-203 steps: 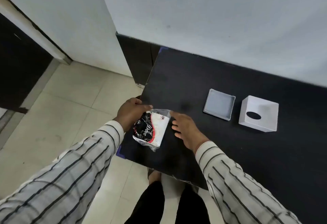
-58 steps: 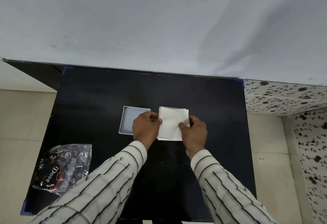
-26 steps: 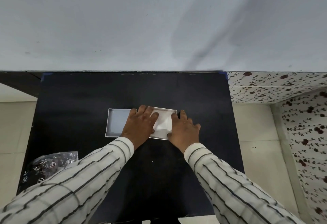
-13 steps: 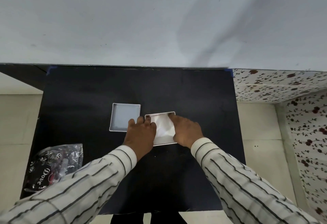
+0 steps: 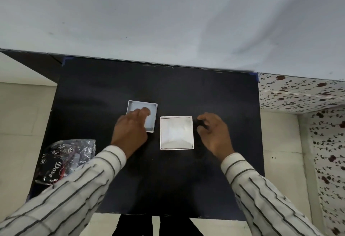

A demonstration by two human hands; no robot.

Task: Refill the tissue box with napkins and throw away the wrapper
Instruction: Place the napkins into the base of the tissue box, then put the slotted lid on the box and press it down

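Left hand (image 5: 130, 133) reaches over the shallow white lid (image 5: 142, 115) near the middle of the black desk (image 5: 186, 90), fingers loosely spread and gripping nothing. At the desk's left front corner lies the crumpled wrapper (image 5: 63, 158). Just right of the lid sits the open tissue box (image 5: 176, 132), white napkins (image 5: 176, 130) inside. Right hand (image 5: 214, 133) hovers beside the box, fingers curled apart, empty.

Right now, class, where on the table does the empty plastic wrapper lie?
In the head view, the wrapper lies at the near-left corner of the black table, left of the left sleeve and apart from both white boxes.
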